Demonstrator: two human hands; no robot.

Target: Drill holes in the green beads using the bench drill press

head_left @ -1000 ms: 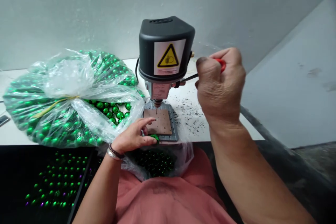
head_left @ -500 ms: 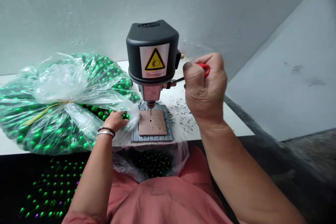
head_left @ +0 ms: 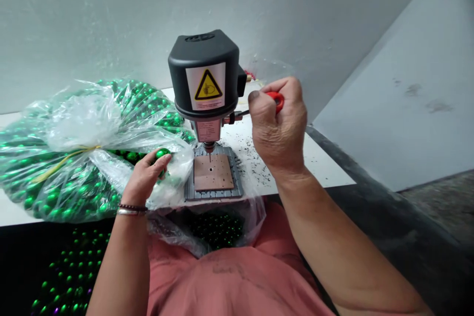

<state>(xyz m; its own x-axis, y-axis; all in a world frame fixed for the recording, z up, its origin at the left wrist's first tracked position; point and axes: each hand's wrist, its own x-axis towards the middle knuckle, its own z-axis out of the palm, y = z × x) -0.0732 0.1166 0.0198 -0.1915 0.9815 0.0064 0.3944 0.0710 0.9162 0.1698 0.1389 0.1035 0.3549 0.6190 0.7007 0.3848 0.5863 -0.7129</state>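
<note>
1. Okay, left hand [head_left: 142,180] closed on a glossy green bead [head_left: 162,154], pinched at the fingertips, right beside the mouth of a tied plastic bag [head_left: 74,158].
2. Right hand [head_left: 277,126] clenched in a tight fist around the red handle [head_left: 276,101] of a bench drill press [head_left: 203,79], well off to the side of the drill bit [head_left: 210,157].
3. Under that bit, a brown drilling plate [head_left: 213,173] on a grey base [head_left: 190,182], one round hole showing, no bead on it.
4. So far: rows of green beads across a black tray [head_left: 70,271] below the bench edge, more in a clear lap bag [head_left: 218,229], and the tied bag bulging with plenty left.
5. Out wide, a white bench top [head_left: 326,173] peppered with dark shavings [head_left: 255,158], and a grey wall [head_left: 111,24] behind.
</note>
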